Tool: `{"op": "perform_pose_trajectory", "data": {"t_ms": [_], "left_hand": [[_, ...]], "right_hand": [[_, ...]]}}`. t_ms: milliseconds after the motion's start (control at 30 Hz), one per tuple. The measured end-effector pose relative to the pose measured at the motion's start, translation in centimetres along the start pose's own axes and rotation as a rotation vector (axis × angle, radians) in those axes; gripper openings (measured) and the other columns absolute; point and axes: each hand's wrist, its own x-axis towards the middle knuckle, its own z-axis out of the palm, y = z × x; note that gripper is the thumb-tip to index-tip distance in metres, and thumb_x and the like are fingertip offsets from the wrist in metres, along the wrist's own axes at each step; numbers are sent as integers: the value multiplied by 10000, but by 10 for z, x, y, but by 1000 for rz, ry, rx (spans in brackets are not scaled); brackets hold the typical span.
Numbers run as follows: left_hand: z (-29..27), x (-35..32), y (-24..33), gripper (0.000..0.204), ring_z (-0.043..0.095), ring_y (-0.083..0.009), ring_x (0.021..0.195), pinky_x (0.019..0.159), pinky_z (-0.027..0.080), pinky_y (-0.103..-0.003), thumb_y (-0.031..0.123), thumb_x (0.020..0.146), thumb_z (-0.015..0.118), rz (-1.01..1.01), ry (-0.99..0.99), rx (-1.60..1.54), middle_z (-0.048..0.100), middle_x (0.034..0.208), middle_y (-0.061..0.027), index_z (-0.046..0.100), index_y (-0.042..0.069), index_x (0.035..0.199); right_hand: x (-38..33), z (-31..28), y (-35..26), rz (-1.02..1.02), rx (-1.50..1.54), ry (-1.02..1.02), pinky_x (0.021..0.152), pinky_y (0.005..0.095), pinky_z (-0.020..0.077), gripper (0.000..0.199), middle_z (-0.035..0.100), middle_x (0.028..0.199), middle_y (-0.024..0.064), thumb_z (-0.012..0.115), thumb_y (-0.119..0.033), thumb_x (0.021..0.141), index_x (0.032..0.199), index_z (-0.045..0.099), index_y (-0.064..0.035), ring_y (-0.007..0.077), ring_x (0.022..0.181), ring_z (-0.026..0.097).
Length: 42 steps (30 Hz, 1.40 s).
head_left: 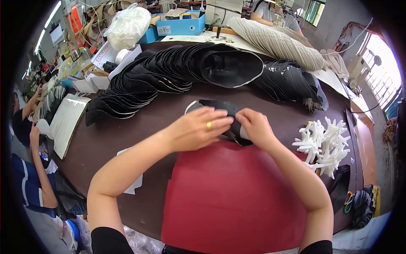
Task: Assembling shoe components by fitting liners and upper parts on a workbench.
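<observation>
Both hands meet over a black cut piece with a white edge (220, 106) lying on the dark brown table (114, 139). My left hand (202, 127), wearing a gold ring, presses down on the piece with its fingers closed over it. My right hand (253, 125) pinches the piece's right end beside the left fingertips. Most of the piece is hidden under the hands. Just below them lies a red mat (232, 194).
A long fanned row of black cut pieces (160, 76) and a smaller one (292, 82) lie beyond the hands. Beige pieces (279, 42) are stacked at the back. White plastic parts (323, 144) sit at right. A blue tray (182, 25), a white bag (127, 25); another person (29, 169) at left.
</observation>
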Motion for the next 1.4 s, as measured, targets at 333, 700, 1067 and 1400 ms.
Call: {"op": "perform_pose_trajectory", "data": {"t_ms": [333,700,1067,1400], "left_hand": [[-33,-39,18,148,650,-219,930,816,492,-344,104,834,575,-272,-408,-121,690,1038,-13,648,86,961],[-228,-216,91,240,642,-191,891,786,507,-288,64,850,645,-1085,-200,-122,689,1121,-40,681,58,1087],[-214,-243,170,279,585,-257,1015,888,467,-359,108,855,607,-983,-194,209,631,1178,-38,630,75,1131],[-222,-236,163,337,547,-258,1037,854,452,-361,99,835,576,-930,-346,279,579,1230,-62,582,41,1167]], "right_hand": [[15,-114,-67,-400,-91,733,767,299,463,332,630,958,29,513,-296,1004,1112,663,-20,147,833,559],[-78,28,-141,-542,-269,-377,670,303,489,209,690,928,87,687,-108,832,1016,706,-13,202,696,605],[-45,238,-226,-528,-460,-595,855,401,520,289,624,1175,149,669,-170,846,1108,671,-48,320,999,631],[-21,263,-288,272,0,-888,617,359,577,158,662,892,201,584,-5,843,982,638,48,279,691,672]]}}
